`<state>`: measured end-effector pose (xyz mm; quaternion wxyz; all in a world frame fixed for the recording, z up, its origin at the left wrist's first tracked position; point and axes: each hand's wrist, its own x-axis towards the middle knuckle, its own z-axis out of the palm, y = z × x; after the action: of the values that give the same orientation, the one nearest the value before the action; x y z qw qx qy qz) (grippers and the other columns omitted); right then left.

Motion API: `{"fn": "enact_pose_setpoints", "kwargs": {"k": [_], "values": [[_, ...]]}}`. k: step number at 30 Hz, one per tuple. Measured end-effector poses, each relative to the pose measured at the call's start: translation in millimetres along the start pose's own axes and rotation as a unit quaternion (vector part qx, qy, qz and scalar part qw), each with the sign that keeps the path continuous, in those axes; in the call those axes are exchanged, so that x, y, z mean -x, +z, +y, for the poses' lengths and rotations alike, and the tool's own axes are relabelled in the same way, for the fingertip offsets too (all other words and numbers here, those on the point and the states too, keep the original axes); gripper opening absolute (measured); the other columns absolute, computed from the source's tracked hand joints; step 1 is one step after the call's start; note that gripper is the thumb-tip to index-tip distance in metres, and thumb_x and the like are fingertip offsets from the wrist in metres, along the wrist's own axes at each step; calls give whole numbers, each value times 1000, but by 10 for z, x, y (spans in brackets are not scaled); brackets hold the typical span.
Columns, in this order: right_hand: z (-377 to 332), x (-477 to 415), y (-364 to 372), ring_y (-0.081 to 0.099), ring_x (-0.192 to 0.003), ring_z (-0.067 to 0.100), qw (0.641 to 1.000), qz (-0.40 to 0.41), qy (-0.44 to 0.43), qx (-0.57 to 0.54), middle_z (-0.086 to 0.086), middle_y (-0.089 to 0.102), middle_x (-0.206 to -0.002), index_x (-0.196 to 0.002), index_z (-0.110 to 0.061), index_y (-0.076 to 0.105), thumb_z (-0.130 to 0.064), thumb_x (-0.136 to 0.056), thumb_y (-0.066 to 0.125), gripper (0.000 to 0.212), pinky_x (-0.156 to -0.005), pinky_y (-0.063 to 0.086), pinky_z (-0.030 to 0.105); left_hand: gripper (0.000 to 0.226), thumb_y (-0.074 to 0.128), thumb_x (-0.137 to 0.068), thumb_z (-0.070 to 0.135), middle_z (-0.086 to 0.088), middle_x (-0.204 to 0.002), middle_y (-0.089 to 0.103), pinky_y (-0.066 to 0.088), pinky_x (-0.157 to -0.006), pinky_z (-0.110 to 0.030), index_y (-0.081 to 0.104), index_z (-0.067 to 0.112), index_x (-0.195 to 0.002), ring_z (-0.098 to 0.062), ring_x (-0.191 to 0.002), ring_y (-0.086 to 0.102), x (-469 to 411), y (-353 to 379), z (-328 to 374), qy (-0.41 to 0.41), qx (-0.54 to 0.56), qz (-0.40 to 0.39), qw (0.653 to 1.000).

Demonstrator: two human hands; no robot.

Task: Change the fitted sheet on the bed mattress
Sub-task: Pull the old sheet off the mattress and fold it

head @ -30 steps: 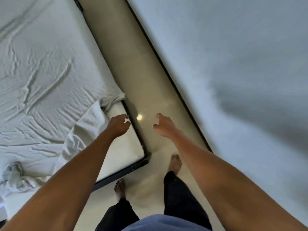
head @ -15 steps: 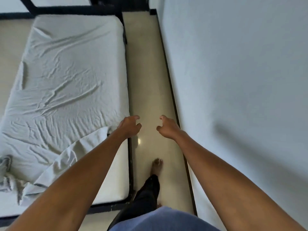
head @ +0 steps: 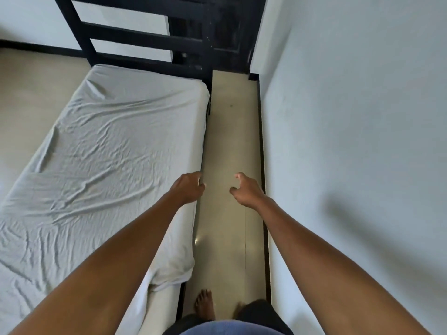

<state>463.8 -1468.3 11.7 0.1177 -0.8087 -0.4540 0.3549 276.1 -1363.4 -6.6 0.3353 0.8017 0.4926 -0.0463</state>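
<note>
headboard (head: 145,42): top cut off | mattress (head: 162,305): near end behind arm (left)

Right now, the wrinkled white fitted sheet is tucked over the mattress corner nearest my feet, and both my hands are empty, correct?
Not quite. The head view shows the wrinkled white fitted sheet pulled off that near corner, baring the mattress. Your left hand and right hand are empty.

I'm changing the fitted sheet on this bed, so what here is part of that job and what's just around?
Part of the job: sheet, mattress, left hand, right hand.
Just around: bed frame, floor, wall, foot.
</note>
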Motion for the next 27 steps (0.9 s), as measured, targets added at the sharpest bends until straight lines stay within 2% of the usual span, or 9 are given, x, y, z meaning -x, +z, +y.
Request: {"fn": "enact_pose_setpoints", "kwargs": {"k": [3, 5, 7, 10, 13, 17, 23, 27], "values": [[-150, -567, -286, 56, -129, 31, 999, -18, -21, 27, 15, 53, -147, -156, -15, 36, -28, -97, 60, 65, -106, 49, 43, 53, 53, -103, 36, -17, -137, 62, 47, -104, -39, 46, 12, -150, -34, -126, 59, -537, -311, 103, -7, 2, 5, 1000], [-236, -1075, -475, 60, -123, 31, 998, -27, -37, 37, 15, 53, -147, -156, -17, 35, -29, -97, 60, 65, -103, 51, 44, 53, 53, -103, 36, -17, -135, 64, 48, -104, -40, 45, 13, -150, -33, -123, 61, -984, -485, 143, -11, 2, 12, 1000], [-314, -1644, -655, 62, -120, 31, 997, -31, -51, 40, 15, 54, -146, -156, -18, 35, -30, -97, 59, 65, -101, 52, 42, 53, 54, -103, 35, -17, -136, 63, 48, -103, -39, 45, 13, -151, -33, -125, 60, -1445, -639, 161, -21, 3, 28, 999], [-444, -2422, -900, 58, -126, 31, 996, -38, -65, 44, 15, 57, -142, -155, -16, 37, -30, -98, 59, 63, -102, 48, 34, 52, 54, -103, 35, -15, -135, 64, 47, -101, -38, 46, 14, -150, -32, -125, 59, -2047, -833, 149, -53, 1, 41, 998], [-611, -3138, -1212, 55, -131, 32, 992, -78, -81, 56, 17, 56, -143, -155, -13, 37, -30, -100, 59, 62, -104, 46, 34, 54, 55, -103, 37, -14, -133, 64, 47, -101, -38, 44, 15, -151, -32, -128, 57, -2610, -1086, 163, -94, -2, 23, 995], [-882, -4127, -1676, 55, -129, 32, 987, -94, -95, 87, 18, 58, -139, -153, -10, 40, -31, -99, 60, 61, -102, 44, 33, 53, 57, -102, 35, -14, -130, 65, 48, -100, -37, 46, 16, -150, -31, -125, 58, -3361, -1492, 184, -127, 31, 47, 990], [-1343, -5582, -2055, 50, -134, 31, 976, -118, -112, 146, 17, 53, -145, -153, -11, 39, -31, -99, 59, 62, -106, 42, 34, 54, 55, -102, 37, -13, -128, 65, 49, -99, -38, 45, 17, -151, -31, -124, 58, -4524, -2007, -125, -180, 55, 45, 981], [-1581, -6612, -2137, 50, -134, 32, 973, -117, -102, 170, 18, 53, -144, -153, -12, 38, -33, -98, 60, 62, -107, 42, 35, 54, 56, -102, 38, -12, -140, 60, 48, -103, -39, 45, 19, -151, -31, -130, 55, -5496, -2276, -359, -206, 78, 35, 975]]}}
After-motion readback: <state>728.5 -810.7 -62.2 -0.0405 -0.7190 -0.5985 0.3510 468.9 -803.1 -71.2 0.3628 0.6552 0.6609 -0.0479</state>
